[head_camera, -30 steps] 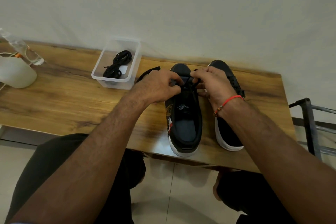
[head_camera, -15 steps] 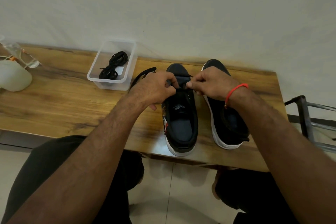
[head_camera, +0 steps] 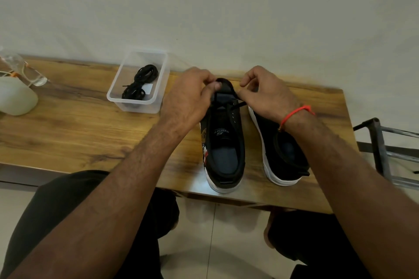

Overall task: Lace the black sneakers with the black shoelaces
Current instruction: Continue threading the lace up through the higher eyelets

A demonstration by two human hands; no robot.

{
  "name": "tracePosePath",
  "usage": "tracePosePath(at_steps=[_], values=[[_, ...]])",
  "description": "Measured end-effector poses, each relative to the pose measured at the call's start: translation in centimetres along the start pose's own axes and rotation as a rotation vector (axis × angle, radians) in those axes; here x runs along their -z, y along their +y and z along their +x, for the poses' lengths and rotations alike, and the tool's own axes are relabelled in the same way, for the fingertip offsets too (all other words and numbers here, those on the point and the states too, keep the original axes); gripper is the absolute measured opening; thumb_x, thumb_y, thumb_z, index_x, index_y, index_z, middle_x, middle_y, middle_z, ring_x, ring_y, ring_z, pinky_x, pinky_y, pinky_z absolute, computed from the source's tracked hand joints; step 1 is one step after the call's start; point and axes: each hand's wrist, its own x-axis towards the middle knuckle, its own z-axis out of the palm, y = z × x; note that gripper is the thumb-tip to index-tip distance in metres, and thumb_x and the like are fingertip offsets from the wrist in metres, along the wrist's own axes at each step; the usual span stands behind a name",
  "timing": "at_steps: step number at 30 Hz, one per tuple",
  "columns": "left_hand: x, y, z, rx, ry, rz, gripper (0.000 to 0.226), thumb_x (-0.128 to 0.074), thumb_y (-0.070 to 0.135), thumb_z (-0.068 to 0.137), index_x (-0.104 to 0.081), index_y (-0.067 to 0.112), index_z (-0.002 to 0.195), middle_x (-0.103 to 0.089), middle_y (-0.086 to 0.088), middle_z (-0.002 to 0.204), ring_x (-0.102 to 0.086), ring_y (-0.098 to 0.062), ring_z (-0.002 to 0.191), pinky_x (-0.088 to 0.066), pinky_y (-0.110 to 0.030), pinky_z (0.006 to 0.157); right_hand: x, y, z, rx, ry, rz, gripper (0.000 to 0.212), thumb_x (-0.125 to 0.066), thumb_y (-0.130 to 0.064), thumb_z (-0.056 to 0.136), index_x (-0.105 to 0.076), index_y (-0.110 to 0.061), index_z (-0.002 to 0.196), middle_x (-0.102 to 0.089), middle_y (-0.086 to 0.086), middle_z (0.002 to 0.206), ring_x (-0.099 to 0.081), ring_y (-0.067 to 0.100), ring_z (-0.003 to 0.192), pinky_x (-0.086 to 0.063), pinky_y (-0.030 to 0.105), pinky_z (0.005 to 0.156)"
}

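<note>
2 black sneakers with white soles are seen standing side by side on the wooden tabletop (head_camera: 68, 133), heels toward the near edge. The left sneaker (head_camera: 223, 142) is taken as the landmark. Its toe end is covered by both hands. The left hand (head_camera: 189, 97) is curled over the toe from the left, with the thumb pressed against the front of the tongue; whether lace is held under those fingers cannot be told. The right hand (head_camera: 265, 93) is closed in a pinch just right of the toe, and a strand of black shoelace (head_camera: 230, 106) is gripped there, stretched across the upper eyelets of the left sneaker. A red thread bracelet (head_camera: 294, 113) is worn on the right wrist. The right sneaker (head_camera: 269, 142) stands just beside the landmark on its right, unlaced, partly hidden by the right forearm. To the left of the left sneaker, near the wall, a clear plastic box (head_camera: 136, 106) is set, and a coiled bundle of black laces (head_camera: 140, 84) is held inside it. Far left of the sneaker, a pale rounded object (head_camera: 15, 97) is placed on the tabletop.
</note>
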Motion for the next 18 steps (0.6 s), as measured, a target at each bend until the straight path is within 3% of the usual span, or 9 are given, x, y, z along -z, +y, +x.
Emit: tracePosePath(at_steps=[2,4,8,11,13,16,18], values=[[0.0,0.3,0.0,-0.085,0.172,-0.094,0.014,-0.060,0.028,0.101,-0.067,0.017,0.103,-0.064,0.004,0.101,-0.059,-0.012,0.088,-0.049,-0.028,0.077,0.1,-0.4,-0.3,0.022,-0.101,-0.047,0.012,-0.068,-0.033,0.090,-0.061,-0.024,0.091,-0.060,-0.009,0.084,-0.055,0.005,0.075,-0.038,0.016,0.060],[0.2,0.7,0.0,-0.139,0.218,-0.216,0.011,-0.061,0.026,0.100,-0.068,0.018,0.104,-0.067,0.008,0.097,-0.064,-0.012,0.077,-0.051,-0.027,0.068,-0.3,-0.8,-0.7,0.097,-0.175,-0.096,0.020,-0.070,-0.042,0.088,-0.064,-0.023,0.094,-0.061,-0.010,0.083,-0.057,0.005,0.076,-0.040,0.016,0.061],[0.1,1.2,-0.3,-0.168,0.072,-0.316,0.006,-0.067,0.026,0.097,-0.071,0.027,0.101,-0.069,0.019,0.085,-0.066,-0.004,0.070,-0.053,-0.019,0.066,-1.6,-1.1,-1.1,0.254,-0.080,-0.102,0.022,-0.068,-0.041,0.093,-0.067,-0.023,0.105,-0.058,-0.018,0.080,-0.052,-0.006,0.070,-0.037,0.001,0.061],[0.2,1.0,-0.1,-0.120,0.028,-0.334,0.014,-0.068,0.030,0.097,-0.071,0.024,0.109,-0.070,0.017,0.092,-0.067,-0.006,0.074,-0.054,-0.018,0.068,-1.8,-0.9,-1.1,0.226,-0.063,-0.017,0.015,-0.068,-0.031,0.094,-0.072,-0.020,0.102,-0.069,-0.012,0.081,-0.060,-0.009,0.072,-0.041,0.000,0.065],[0.6,0.8,0.0,-0.091,-0.026,-0.295,0.022,-0.064,0.031,0.097,-0.070,0.022,0.117,-0.069,0.014,0.098,-0.066,-0.008,0.073,-0.054,-0.018,0.065,-1.7,-0.8,-0.9,0.167,-0.040,0.115,0.010,-0.069,-0.026,0.094,-0.072,-0.020,0.101,-0.073,-0.009,0.079,-0.067,-0.004,0.071,-0.048,0.007,0.064],[1.3,0.8,-0.1,-0.039,-0.200,-0.235,0.037,-0.053,0.035,0.089,-0.073,0.021,0.117,-0.068,0.014,0.089,-0.062,0.001,0.070,-0.049,-0.018,0.064,-1.0,-1.5,-0.8,0.053,-0.053,0.540,0.004,-0.065,-0.012,0.096,-0.068,-0.013,0.093,-0.071,-0.003,0.068,-0.067,0.007,0.060,-0.047,0.016,0.054],[1.6,0.6,-0.1,-0.026,-0.321,-0.086,0.043,-0.051,0.041,0.083,-0.075,0.021,0.111,-0.068,0.013,0.088,-0.063,-0.002,0.078,-0.055,-0.030,0.074,-0.3,-1.9,-0.9,0.046,-0.070,0.830,0.007,-0.063,-0.010,0.096,-0.066,-0.009,0.090,-0.066,-0.001,0.065,-0.062,0.014,0.058,-0.045,0.021,0.054]])
